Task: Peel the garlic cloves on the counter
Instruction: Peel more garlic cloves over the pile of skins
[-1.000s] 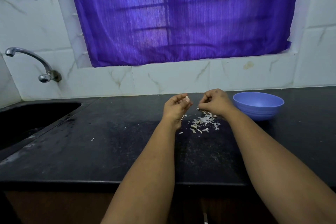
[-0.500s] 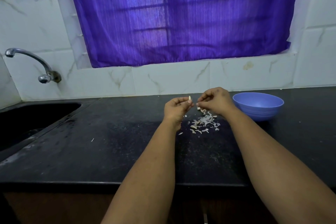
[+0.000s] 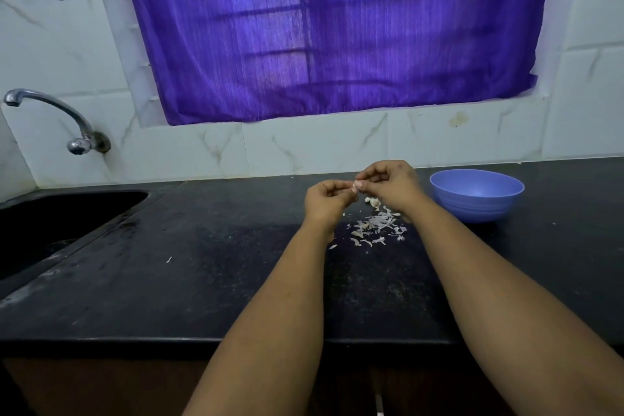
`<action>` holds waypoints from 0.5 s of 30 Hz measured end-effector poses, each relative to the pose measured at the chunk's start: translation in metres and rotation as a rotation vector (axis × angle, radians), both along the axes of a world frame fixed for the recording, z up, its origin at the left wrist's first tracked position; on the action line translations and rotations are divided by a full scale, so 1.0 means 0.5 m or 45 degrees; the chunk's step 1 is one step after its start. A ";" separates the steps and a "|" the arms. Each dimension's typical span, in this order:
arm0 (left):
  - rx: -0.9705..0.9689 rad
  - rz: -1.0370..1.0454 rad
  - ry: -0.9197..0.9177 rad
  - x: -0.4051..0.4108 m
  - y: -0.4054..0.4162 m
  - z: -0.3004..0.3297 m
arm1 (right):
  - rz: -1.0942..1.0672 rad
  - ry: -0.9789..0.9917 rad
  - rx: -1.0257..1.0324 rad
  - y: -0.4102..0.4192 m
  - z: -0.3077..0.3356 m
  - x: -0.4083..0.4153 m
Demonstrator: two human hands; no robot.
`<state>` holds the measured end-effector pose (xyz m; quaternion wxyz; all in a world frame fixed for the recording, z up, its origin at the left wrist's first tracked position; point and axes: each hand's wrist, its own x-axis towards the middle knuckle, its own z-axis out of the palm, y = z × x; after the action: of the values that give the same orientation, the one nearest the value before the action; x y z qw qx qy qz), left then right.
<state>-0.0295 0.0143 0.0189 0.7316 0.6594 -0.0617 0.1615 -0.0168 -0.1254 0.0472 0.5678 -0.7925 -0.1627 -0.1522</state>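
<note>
A small pale garlic clove (image 3: 354, 184) sits between both hands, raised a little above the black counter (image 3: 202, 267). My left hand (image 3: 327, 202) pinches it with curled fingers from the left. From the right, the fingertips of my right hand (image 3: 391, 186) pinch the same clove. Below the hands lies a scatter of whitish peel scraps (image 3: 373, 230). A few more cloves (image 3: 373, 202) rest on the counter just under my right hand, partly hidden by it.
A blue plastic bowl (image 3: 476, 194) stands on the counter right of my hands. A black sink (image 3: 50, 223) with a metal tap (image 3: 50, 115) takes up the left end. White tiled wall and a purple curtain run behind.
Both hands have risen slightly and come together; the clove, first held by my left hand alone, is now pinched by both.
</note>
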 end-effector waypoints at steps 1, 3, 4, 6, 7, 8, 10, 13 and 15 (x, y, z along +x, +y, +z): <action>0.012 0.000 -0.012 -0.001 -0.001 0.001 | -0.010 -0.009 0.013 -0.001 0.000 0.002; 0.045 -0.016 -0.042 -0.004 -0.003 0.003 | 0.010 -0.005 0.031 -0.003 0.000 0.006; 0.063 -0.022 -0.054 -0.006 -0.004 0.003 | 0.022 0.011 0.021 -0.004 -0.002 0.009; 0.110 -0.017 -0.071 -0.007 -0.006 0.002 | 0.039 0.054 -0.023 -0.005 -0.005 0.014; 0.130 -0.008 -0.078 -0.007 -0.007 0.001 | 0.055 0.071 -0.031 -0.005 -0.005 0.014; 0.145 0.001 -0.083 -0.007 -0.006 0.001 | 0.073 0.081 -0.029 -0.006 -0.005 0.014; 0.164 0.015 -0.090 -0.006 -0.005 0.001 | 0.108 0.086 -0.028 -0.008 -0.002 0.011; 0.216 0.030 -0.088 -0.003 -0.004 -0.001 | 0.152 0.093 -0.070 -0.012 0.000 0.005; 0.244 0.037 -0.075 -0.003 -0.005 -0.003 | 0.168 0.112 -0.115 -0.013 -0.002 0.006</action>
<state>-0.0312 0.0120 0.0173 0.6605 0.7222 -0.0887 0.1849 -0.0138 -0.1319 0.0463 0.5467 -0.8109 -0.1960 -0.0721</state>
